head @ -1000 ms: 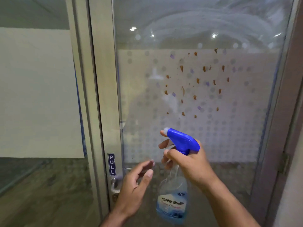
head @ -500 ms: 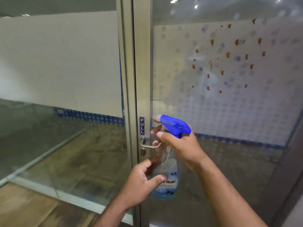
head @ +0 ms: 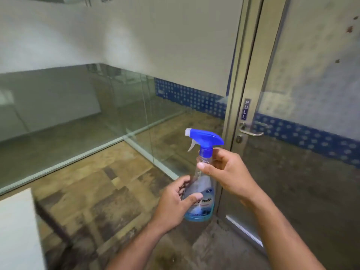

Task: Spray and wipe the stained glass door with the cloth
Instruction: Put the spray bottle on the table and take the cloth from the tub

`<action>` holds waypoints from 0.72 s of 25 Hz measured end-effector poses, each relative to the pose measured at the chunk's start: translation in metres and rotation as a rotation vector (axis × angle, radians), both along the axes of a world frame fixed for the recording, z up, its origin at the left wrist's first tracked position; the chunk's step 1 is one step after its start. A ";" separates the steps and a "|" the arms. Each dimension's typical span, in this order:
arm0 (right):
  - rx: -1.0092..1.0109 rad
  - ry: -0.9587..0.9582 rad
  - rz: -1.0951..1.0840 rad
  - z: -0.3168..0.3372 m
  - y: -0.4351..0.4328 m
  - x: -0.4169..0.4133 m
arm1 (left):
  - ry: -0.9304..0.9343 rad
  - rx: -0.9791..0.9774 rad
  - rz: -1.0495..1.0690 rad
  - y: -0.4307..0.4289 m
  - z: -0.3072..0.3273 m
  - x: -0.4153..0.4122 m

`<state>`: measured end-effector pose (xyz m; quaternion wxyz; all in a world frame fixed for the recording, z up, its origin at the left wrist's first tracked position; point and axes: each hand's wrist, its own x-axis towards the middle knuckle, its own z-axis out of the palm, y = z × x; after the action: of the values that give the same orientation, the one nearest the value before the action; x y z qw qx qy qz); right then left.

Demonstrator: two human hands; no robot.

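Observation:
A clear spray bottle (head: 202, 166) with a blue trigger head and blue liquid stands upright between my hands, in front of the door frame. My left hand (head: 175, 201) wraps around its lower body. My right hand (head: 228, 172) pinches its neck just under the blue head, fingers off the trigger. The glass door (head: 311, 75) fills the right side, frosted with dots; a few brown stains (head: 349, 29) show near the top right edge. No cloth is in view.
A metal lever handle (head: 251, 131) and a PULL sign (head: 245, 109) sit on the door's left stile. A fixed glass partition (head: 97, 114) runs to the left above brown floor tiles. A white surface edge (head: 17, 230) juts in at lower left.
My view has swung left and down, so most stains left the frame. My left hand closed around the bottle's body, and my right hand slid from the trigger to the neck.

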<state>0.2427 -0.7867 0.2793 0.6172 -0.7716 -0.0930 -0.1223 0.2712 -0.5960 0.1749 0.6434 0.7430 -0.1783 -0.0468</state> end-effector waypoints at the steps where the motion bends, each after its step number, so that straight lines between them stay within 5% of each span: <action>1: -0.003 0.012 0.036 -0.008 0.018 -0.001 | 0.018 0.014 0.036 0.020 -0.003 -0.010; 18: -0.219 0.122 0.542 -0.086 0.363 -0.019 | 0.132 0.203 0.543 0.354 -0.056 -0.130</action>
<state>0.2237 -0.4237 0.1938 0.5449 -0.7867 -0.2709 0.1042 0.1407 -0.2423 0.1190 0.5648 0.8195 0.0750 0.0612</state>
